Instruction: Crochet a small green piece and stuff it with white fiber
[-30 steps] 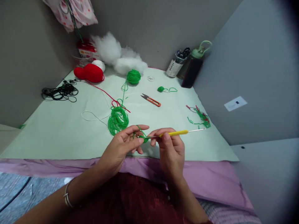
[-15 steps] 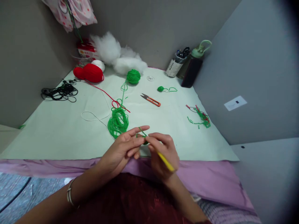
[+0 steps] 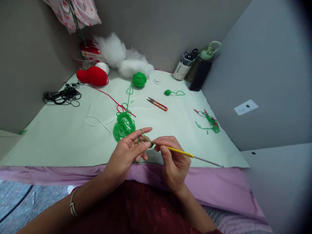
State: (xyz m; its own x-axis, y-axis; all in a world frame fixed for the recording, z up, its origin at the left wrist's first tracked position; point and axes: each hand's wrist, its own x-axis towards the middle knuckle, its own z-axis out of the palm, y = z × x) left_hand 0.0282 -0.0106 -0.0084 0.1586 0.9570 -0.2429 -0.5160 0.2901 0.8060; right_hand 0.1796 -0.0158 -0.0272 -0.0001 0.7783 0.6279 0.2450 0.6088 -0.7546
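**Trainee:** What has changed at the work point?

**Instructor:** The angle of the yellow-handled hook [image 3: 180, 151]. Half a second ago the handle pointed down toward the person's body; it now slants outward, its far metal end projecting past the right hand [image 3: 176, 164]. That hand has rolled with it.

**Trainee:** State each grip.

**Instructor:** Right: thumb and fingers pinch the hook near its working end. Left hand [image 3: 125, 154]: thumb and fingertips pinch the small green piece [image 3: 151, 145]. The index finger is extended, with a green strand [image 3: 143, 134] running over it.

**Trainee:** Where is the piece?

**Instructor:** At the left fingertips, above the near part of the pale table cover [image 3: 73, 143]. The hook meets it; whether the tip sits inside a loop cannot be told.

**Trainee:** What does the change signify?

**Instructor:** In my judgement, the turn forms part of one stitch movement. The left pinch and strand are retained, so the work appears unbroken. The green skein [image 3: 123, 125] lies just beyond the left hand.
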